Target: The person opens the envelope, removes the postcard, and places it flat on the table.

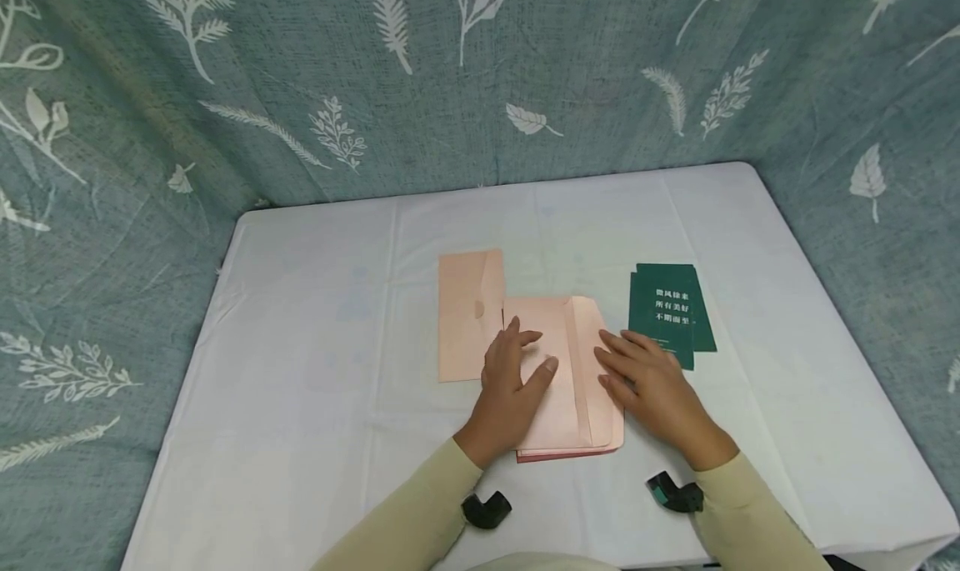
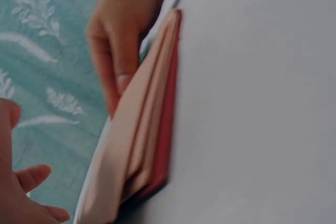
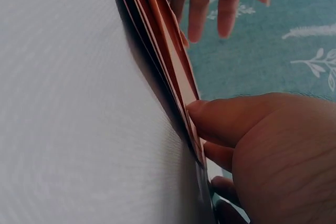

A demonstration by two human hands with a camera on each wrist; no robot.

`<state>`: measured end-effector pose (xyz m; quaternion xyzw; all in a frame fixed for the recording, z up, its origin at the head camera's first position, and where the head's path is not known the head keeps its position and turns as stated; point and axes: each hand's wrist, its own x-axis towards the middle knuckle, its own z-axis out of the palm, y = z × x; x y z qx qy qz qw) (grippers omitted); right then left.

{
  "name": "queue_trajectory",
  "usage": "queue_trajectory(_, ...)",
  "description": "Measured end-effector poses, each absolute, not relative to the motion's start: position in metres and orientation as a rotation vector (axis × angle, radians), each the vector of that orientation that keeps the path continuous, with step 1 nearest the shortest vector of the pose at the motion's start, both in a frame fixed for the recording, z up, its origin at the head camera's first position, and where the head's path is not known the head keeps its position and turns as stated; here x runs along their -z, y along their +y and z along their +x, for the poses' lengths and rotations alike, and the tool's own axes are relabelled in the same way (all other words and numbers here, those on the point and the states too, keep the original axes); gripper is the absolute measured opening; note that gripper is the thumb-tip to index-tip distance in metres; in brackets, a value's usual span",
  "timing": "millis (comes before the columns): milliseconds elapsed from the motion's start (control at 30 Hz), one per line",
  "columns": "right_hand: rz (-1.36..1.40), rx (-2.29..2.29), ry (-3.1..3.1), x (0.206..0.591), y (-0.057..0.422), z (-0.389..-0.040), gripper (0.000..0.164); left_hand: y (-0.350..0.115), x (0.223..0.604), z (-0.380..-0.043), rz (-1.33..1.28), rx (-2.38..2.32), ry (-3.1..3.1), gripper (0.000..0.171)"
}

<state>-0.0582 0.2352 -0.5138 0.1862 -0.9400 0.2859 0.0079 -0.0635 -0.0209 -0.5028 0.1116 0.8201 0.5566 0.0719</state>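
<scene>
A pale pink envelope (image 1: 551, 388) with its flap (image 1: 596, 388) folded out to the right lies on top of a stack, whose red lower edge (image 1: 558, 456) shows at the front. My left hand (image 1: 510, 392) is over the envelope's left part, fingers spread and thumb pointing right. My right hand (image 1: 656, 388) touches the flap side with extended fingers. In the right wrist view, the right thumb (image 3: 226, 119) lies against the stack's edge. Seen from the left wrist, the stacked envelopes (image 2: 142, 129) fan slightly apart, and the left fingers (image 2: 34, 177) are away from them.
Another peach envelope (image 1: 461, 321) lies left of the stack, partly behind my left hand. Dark green cards (image 1: 671, 300) with white writing overlap at the right. The white-covered table (image 1: 315, 346) is bordered by leaf-patterned curtains (image 1: 450, 121). Black wrist devices (image 1: 487, 511) sit at both sleeves.
</scene>
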Motion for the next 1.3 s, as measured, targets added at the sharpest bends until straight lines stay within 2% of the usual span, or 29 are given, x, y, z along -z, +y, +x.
queue_trajectory(467,0.565,-0.945,-2.946,0.511,0.235,-0.057,0.044,-0.074,0.485,-0.092,-0.111,-2.084,2.179,0.056)
queue_trajectory(800,0.562,-0.938,-2.938,0.512,0.236,-0.058,0.044,-0.118,0.47,-0.106,-0.514,-2.251,1.839,0.073)
queue_trajectory(1033,0.553,-0.952,-2.941,0.513,0.236,-0.058,0.045,-0.139,0.461,-0.108,-0.523,-2.266,1.576,0.08)
queue_trajectory(1300,0.561,-0.96,-2.938,0.514,0.236,-0.059,0.044,-0.141,0.458,-0.111,-0.568,-2.291,1.324,0.064)
